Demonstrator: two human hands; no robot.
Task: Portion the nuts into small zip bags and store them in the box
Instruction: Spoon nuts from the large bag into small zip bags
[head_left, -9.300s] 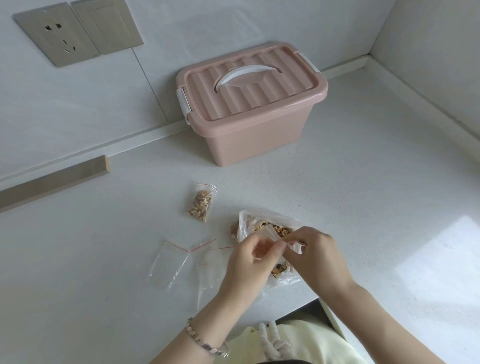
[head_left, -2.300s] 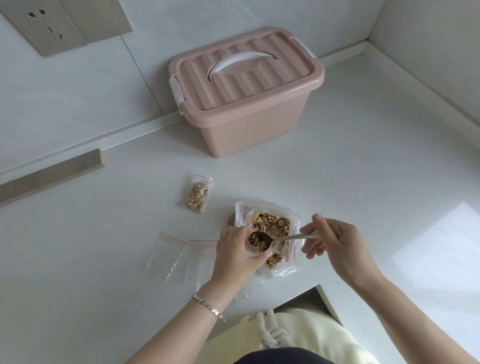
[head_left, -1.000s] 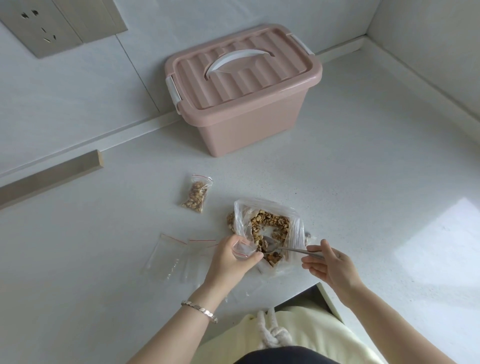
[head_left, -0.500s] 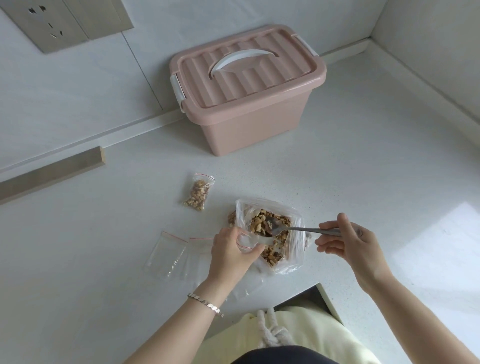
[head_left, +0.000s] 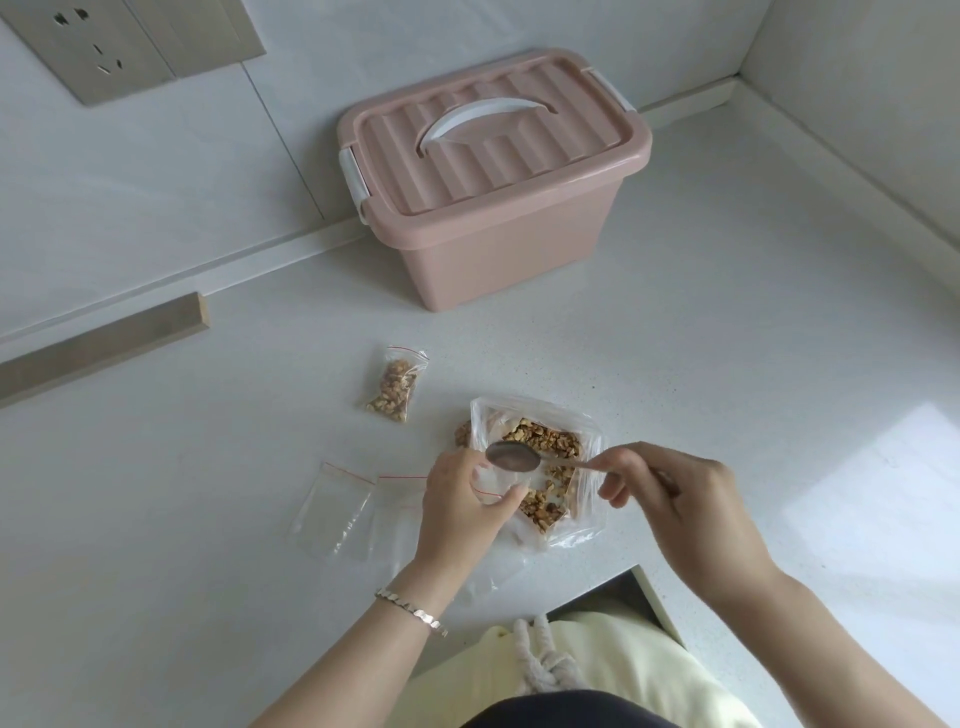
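Fingers (head_left: 460, 463) of left hand (head_left: 457, 506) curl round small zip bag (head_left: 487, 486) | right hand (head_left: 675, 501) pinches spoon (head_left: 511, 457), empty | counter (head_left: 675, 364) front edge | scoop modestly, tip inside mouth.

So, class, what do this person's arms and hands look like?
Both forearms are bare, with no sleeves or gloves. A thin silvery link bracelet circles the wrist of the left hand. The right hand shows no rings or watch.
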